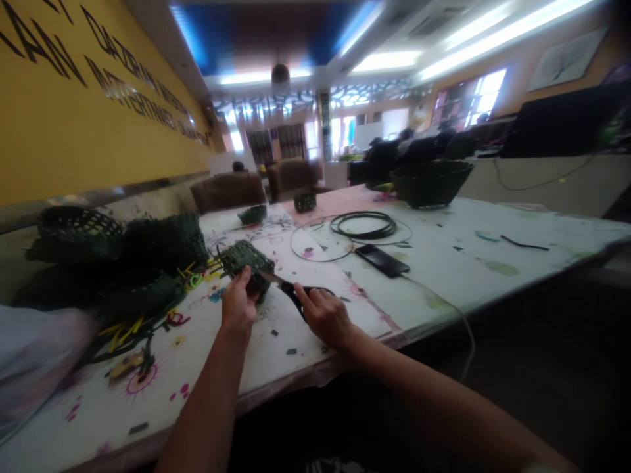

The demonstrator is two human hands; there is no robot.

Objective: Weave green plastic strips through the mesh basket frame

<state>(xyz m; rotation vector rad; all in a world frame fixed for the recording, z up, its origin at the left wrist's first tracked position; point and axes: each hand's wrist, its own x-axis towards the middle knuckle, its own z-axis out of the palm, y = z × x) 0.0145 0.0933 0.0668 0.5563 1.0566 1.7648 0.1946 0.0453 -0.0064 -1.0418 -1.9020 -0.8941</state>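
Note:
My left hand (238, 303) grips a small dark green woven basket (240, 266) from below, at the near part of the white table (458, 276). My right hand (323, 315) is closed around the black handles of a pair of scissors (297, 295). The steel blades point left to the basket's lower edge, and they look close to or touching the weave. Short dark strap offcuts lie on the table under both hands.
A heap of woven green baskets (118, 253) lies at the left, with yellow strips beside it. Farther along the table are two small baskets (305, 202), a black strap coil (363, 225), a phone (382, 261) with a white cable, and a large basket (432, 182). Seated people are at the back.

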